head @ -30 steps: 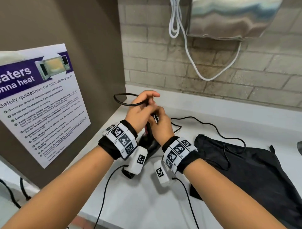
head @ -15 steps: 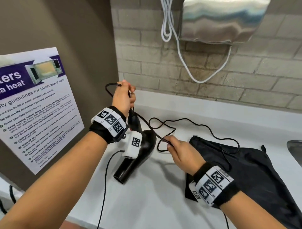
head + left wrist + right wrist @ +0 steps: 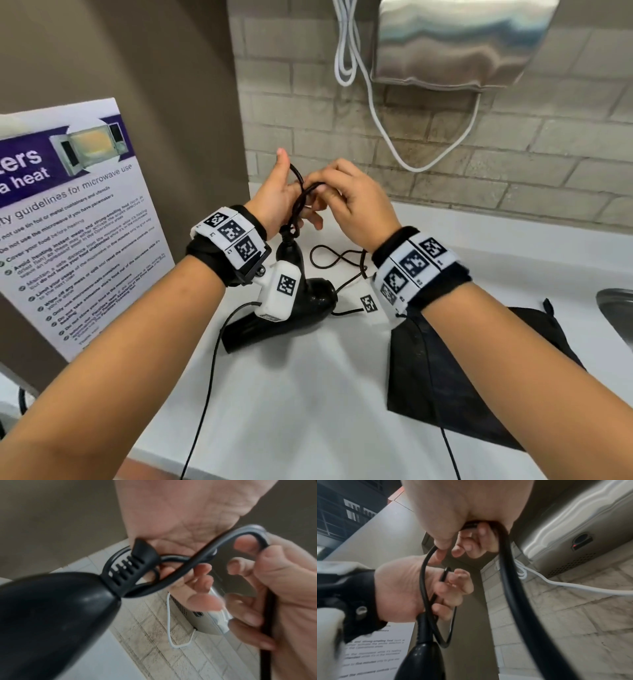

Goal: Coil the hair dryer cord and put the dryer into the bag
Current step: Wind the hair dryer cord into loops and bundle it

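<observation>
bare counter [image 3: 291, 404] between dryer [image 3: 294, 315] and bag [image 3: 445, 383], poster [image 3: 75, 219] left

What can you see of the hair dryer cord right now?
The hair dryer cord is thin, black and rubbery, leaving the hair dryer handle through a ribbed strain relief. Several loops are gathered above the handle in the left hand; the right hand pinches another loop beside them. The rest trails slack in a figure-eight on the white counter toward the black bag. The plug is not visible.
</observation>
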### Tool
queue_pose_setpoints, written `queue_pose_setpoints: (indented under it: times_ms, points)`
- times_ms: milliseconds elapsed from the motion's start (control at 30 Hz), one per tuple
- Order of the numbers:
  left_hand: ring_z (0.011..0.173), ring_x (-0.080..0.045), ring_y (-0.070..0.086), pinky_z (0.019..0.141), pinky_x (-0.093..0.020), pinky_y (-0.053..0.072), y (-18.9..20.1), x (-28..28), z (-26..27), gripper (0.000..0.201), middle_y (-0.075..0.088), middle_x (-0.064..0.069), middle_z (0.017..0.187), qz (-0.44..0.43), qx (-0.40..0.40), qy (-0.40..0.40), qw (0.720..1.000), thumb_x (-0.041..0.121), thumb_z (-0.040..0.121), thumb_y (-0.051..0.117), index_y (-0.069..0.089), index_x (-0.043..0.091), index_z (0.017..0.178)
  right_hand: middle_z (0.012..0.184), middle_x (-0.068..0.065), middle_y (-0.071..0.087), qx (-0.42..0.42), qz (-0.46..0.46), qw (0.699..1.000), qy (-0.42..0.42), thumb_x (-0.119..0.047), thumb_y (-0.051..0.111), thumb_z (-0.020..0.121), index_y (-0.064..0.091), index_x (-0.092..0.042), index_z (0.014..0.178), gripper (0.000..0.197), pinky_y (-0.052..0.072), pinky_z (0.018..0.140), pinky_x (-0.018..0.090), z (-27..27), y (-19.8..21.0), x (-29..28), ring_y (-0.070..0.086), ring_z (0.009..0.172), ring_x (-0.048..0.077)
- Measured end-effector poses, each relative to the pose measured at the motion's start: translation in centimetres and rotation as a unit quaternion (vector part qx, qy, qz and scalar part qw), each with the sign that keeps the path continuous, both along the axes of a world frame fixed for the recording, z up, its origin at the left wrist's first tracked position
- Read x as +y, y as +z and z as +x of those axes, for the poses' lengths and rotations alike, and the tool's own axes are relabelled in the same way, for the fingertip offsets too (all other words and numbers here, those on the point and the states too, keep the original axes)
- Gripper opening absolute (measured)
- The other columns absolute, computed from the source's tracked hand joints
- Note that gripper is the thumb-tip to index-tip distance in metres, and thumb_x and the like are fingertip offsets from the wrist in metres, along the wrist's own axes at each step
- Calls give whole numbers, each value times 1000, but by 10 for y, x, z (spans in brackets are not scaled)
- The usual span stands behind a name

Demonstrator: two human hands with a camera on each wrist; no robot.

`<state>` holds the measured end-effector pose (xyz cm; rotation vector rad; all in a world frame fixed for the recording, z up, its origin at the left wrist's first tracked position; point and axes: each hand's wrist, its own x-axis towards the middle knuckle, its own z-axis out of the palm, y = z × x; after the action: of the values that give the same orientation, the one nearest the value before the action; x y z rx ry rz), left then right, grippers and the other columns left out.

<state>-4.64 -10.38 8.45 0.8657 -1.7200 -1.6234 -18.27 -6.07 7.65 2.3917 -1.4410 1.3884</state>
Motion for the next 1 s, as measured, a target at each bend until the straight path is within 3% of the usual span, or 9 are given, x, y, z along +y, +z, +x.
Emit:
queue_pose_setpoints:
  times_ms: [167, 233, 300, 367, 467, 600, 733, 867, 1000]
  points:
    - [30, -15, 33, 50, -25, 37, -1, -4, 2, 102, 50, -2, 52, 59, 31, -59, 996, 69, 79, -18, 64, 10, 64, 120, -1, 55, 22, 30, 999, -29, -26, 38, 88, 64, -18, 104, 32, 42, 91, 36, 7, 4, -18, 51, 108, 20]
    - [26, -11, 27, 42, -20, 28, -1, -5, 3, 103, 47, -2, 49, 78, 36, -79, 993, 73, 76, -19, 64, 14, 55, 130, 5, 53, 10, 43, 999, 21, -20, 38, 89, 63, -12, 102, 30, 33, 103, 34, 8, 4, -26, 46, 121, 22]
    - [23, -8, 23, 41, -17, 18, 0, -5, 5, 103, 43, -1, 46, 97, 28, -102, 990, 75, 72, -20, 59, 15, 50, 125, 10, 57, 4, 76, 995, 70, -14, 37, 91, 62, -6, 103, 29, 25, 108, 20, 7, 4, -32, 47, 121, 15]
    - [23, -7, 22, 39, -16, 14, 0, -5, 6, 98, 41, 1, 44, 115, 20, -119, 986, 76, 72, -19, 55, 16, 50, 104, 9, 62, -3, 101, 991, 82, -16, 36, 92, 61, -4, 104, 30, 24, 102, 7, 4, 3, -33, 52, 103, 10]
    - [23, -4, 21, 36, -12, 12, -3, -7, 6, 82, 33, 5, 40, 108, 28, -99, 989, 68, 85, -5, 50, 14, 58, 82, -1, 54, -10, 98, 994, 53, -23, 37, 90, 60, -2, 95, 32, 38, 78, 20, -5, 3, -32, 52, 78, 8]
    - [26, -1, 19, 33, -17, 10, -4, -8, 5, 50, 27, 10, 37, 50, 11, -55, 997, 44, 100, 14, 44, 14, 73, 64, -15, 48, -55, 124, 990, 40, -13, 39, 95, 59, -5, 94, 21, 39, 61, 19, -21, -3, -31, 51, 57, -5]
    - [27, -1, 21, 33, -17, 14, -3, -8, 5, 42, 30, 9, 37, 28, 12, -26, 999, 35, 101, 22, 49, 13, 79, 62, -6, 53, -109, 157, 981, 35, -7, 36, 97, 55, -17, 95, 21, 46, 59, 25, -24, -9, -26, 52, 48, 3]
    - [29, -2, 21, 37, -16, 26, -1, -10, 4, 44, 29, 9, 35, 4, 5, 18, 1000, 39, 100, 26, 46, 16, 69, 64, -1, 50, -198, 168, 965, 29, -4, 31, 98, 55, -22, 98, 30, 46, 48, 27, -20, -5, -23, 50, 39, 6]
    - [29, -1, 17, 35, -16, 16, -1, -9, 7, 43, 23, 13, 35, 2, 18, 26, 999, 38, 98, 31, 36, 16, 62, 73, -6, 49, -160, 151, 975, 35, 2, 30, 94, 60, -30, 105, 45, 47, 52, 27, -15, -2, -21, 50, 43, 6]
